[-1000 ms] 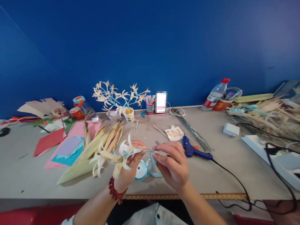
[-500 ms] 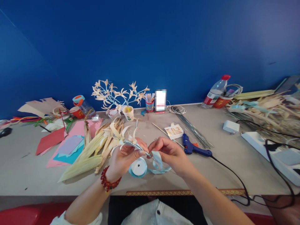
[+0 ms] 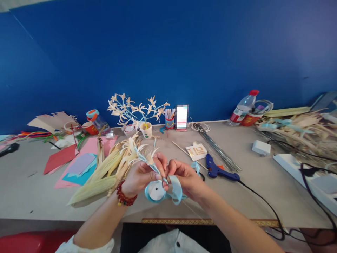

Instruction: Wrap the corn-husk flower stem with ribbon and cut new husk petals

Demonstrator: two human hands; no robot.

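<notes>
My left hand [image 3: 142, 177] pinches the stem of a pale husk flower sprig [image 3: 137, 151] that points up and to the left over the table. A red bead bracelet [image 3: 123, 195] circles that wrist. My right hand [image 3: 184, 177] meets the left at the stem, fingers closed on a light blue ribbon [image 3: 176, 186] that loops down below both hands. The ribbon runs from a white spool [image 3: 155, 190] lying on the table just under my hands.
Dried husks [image 3: 105, 172] and coloured paper sheets [image 3: 76, 163] lie to the left. A blue glue gun [image 3: 217, 170] with a black cord, thin wires [image 3: 219, 151] and a white box [image 3: 261, 147] are to the right. A cup holding a finished flower branch [image 3: 137, 110] stands at the back.
The flower sprig has swung from level to pointing up and left. My hands have closed together at the stem, and the ribbon loop now hangs lower from my right hand.
</notes>
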